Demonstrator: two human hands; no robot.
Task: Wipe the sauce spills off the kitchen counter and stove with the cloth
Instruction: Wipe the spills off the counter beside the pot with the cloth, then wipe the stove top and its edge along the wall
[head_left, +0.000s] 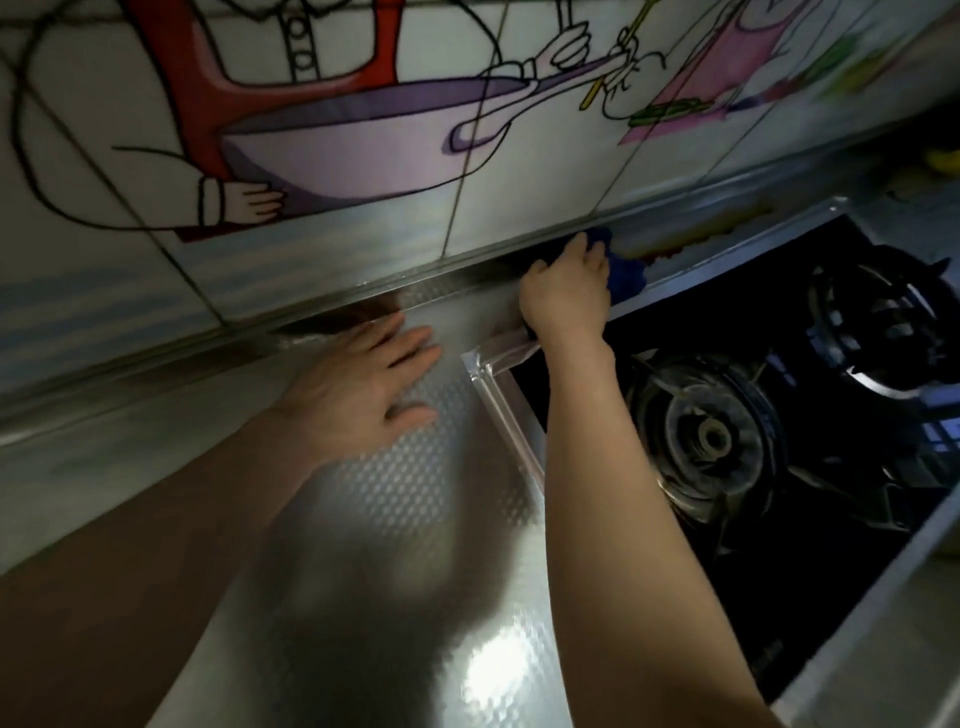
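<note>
Currently the right hand (566, 291) grips a bunched dark blue cloth (626, 278), fingers curled over it, pressing it onto the narrow strip of embossed steel counter (374, 545) between the tiled wall and the back edge of the black glass gas stove (810, 597). The cloth sticks out at 3 o'clock of the hand.

The left hand (363, 387) lies flat and spread on the counter, fingers straight, holding nothing; it looks like a brace.

A yellow and red sauce streak (691, 239) runs along that back strip at 3 o'clock of the cloth, just beside it, toward the far burner. It looks unwiped.

Risks, as judged:
1. Smearing. A cloth bunched this small has little clean face; dragging it through the long streak may spread sauce, not lift it.
2. Residue in the seam. The strip meets the raised metal ledge (467, 260) under the cartoon-printed wall tiles (363, 130); sauce could be pushed into that joint.
3. Snagging. The right forearm crosses above the near round burner (706, 436); a longer reach toward 3 o'clock brings arm or cloth close to the far burner's grate (883, 317).
4. Sauce pushed off the strip onto the glass, adding 1 more patch.

Whether the burners are hot cannot be told.
</note>
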